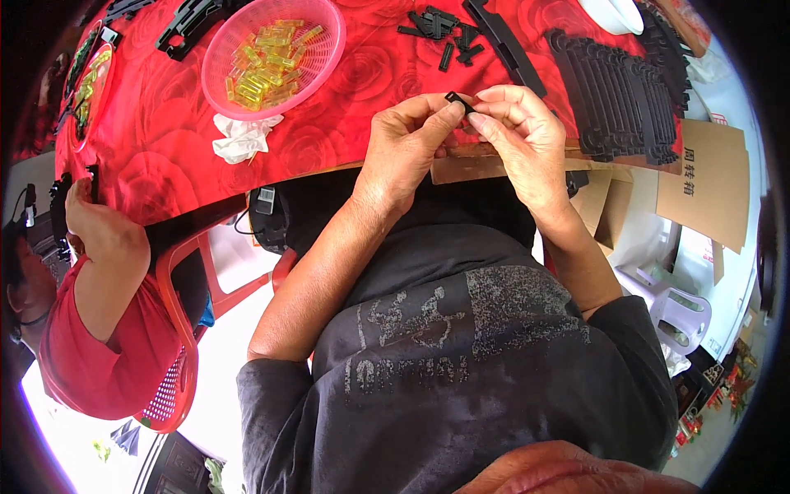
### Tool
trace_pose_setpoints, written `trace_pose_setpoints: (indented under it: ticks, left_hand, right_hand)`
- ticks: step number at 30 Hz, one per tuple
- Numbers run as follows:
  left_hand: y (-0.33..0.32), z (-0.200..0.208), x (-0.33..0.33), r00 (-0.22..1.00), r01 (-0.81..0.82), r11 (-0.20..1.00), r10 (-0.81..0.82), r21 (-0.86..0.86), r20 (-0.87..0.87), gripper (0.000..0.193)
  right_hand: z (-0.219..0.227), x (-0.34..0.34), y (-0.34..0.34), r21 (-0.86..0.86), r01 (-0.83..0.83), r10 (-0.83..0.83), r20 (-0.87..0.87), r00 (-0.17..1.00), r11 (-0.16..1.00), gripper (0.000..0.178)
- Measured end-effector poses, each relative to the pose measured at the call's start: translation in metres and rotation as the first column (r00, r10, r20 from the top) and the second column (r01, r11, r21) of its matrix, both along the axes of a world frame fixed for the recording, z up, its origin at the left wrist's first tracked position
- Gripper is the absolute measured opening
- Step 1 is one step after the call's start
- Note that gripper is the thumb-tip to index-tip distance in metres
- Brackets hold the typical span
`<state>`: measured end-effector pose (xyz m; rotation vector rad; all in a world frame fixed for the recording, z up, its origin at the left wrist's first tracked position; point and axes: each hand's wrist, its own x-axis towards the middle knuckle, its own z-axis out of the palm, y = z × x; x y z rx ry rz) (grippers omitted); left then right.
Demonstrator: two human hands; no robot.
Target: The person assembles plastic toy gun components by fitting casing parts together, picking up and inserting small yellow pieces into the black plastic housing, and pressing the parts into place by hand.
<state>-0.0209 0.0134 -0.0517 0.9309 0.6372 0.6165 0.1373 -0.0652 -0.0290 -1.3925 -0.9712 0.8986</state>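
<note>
Both my hands meet over the near edge of the table, around one small black plastic piece (459, 102). It is short and narrow, with an opening at its upper left end. My left hand (405, 136) pinches it between thumb and forefinger. From the other side, the thumb and fingers of my right hand (522, 136) close on its lower right end. Beyond my hands lies a loose pile of small black parts (436, 25). A long black plastic part (506, 49) rests just past my right hand.
A pink basket (336, 49) holds yellow transparent pieces; a crumpled tissue (243, 138) lies below it. Black strips (613, 99) line the right side of the red tablecloth (329, 136). A white bowl (613, 15) stands behind them. At left, a person in a red sleeve (123, 350) sits close by.
</note>
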Motion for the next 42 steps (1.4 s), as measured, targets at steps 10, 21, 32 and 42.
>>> trace_pose_setpoints:
  ticks: [10,21,32,42]
  left_hand:
    - [-0.004,0.004,0.003,0.994,-0.107,0.987,0.107,-0.122,-0.003,0.017]
    - [0.005,0.006,-0.001,0.976,-0.154,0.987,0.143,-0.051,-0.165,0.021]
    - [0.009,0.002,-0.006,0.979,-0.106,0.993,0.096,-0.043,-0.178,0.014]
    - [0.024,-0.001,-0.011,0.846,-0.052,0.767,0.374,0.640,-0.380,0.004]
  right_hand:
    - [-0.007,-0.002,0.004,-0.007,0.001,-0.001,0.028,1.000,1.000,0.023]
    - [-0.042,0.100,0.029,0.074,0.237,-0.180,0.867,0.465,0.969,0.046]
    - [-0.003,0.082,0.018,-0.194,-0.052,-0.042,-0.452,0.891,0.980,0.026]
    - [-0.004,0.055,0.010,-0.144,-0.139,0.084,-0.333,0.939,0.980,0.017]
